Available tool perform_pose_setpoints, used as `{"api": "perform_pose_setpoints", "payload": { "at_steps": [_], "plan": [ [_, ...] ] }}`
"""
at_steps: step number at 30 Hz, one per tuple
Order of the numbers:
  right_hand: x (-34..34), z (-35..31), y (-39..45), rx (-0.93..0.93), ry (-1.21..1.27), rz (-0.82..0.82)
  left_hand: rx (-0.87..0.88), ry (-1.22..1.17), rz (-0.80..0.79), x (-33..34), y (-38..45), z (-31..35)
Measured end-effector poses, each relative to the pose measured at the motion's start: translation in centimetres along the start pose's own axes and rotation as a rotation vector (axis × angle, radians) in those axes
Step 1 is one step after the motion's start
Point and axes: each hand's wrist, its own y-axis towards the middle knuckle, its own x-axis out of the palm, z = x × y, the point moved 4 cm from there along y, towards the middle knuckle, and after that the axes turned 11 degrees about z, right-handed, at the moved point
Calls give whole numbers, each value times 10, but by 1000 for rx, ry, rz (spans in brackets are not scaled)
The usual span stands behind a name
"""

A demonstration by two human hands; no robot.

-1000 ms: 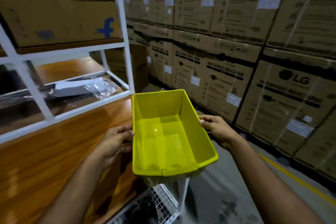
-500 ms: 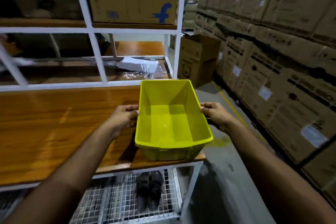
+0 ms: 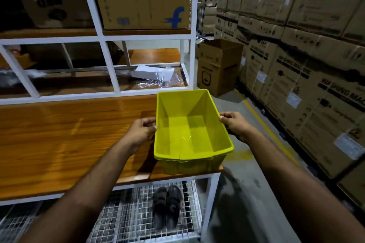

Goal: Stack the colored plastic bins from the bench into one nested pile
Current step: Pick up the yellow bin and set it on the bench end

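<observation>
An empty yellow plastic bin (image 3: pixel 189 130) sits upright over the right end of the wooden bench (image 3: pixel 59 140), its front near the bench's front edge. My left hand (image 3: pixel 141 131) grips the bin's left rim. My right hand (image 3: pixel 235 124) grips its right rim. No other colored bin is in sight.
A white metal rack (image 3: pixel 106 59) rises behind the bench with cardboard boxes (image 3: pixel 142 6) on its upper shelf and plastic-wrapped papers (image 3: pixel 156 74) lower down. A pair of dark sandals (image 3: pixel 167 207) lies on the wire shelf below. Stacked cartons (image 3: pixel 296 55) line the aisle at right.
The bin has come from out over the aisle to the bench's right end and down onto or just above it. Both hands have kept their grip on its rims.
</observation>
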Motion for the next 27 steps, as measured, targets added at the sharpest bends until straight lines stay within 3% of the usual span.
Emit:
{"api": "perform_pose_setpoints", "payload": {
  "at_steps": [27],
  "plan": [
    [-12,8,16,-37,-71,20,-3,-36,-6,13,14,-14]
  ]
}}
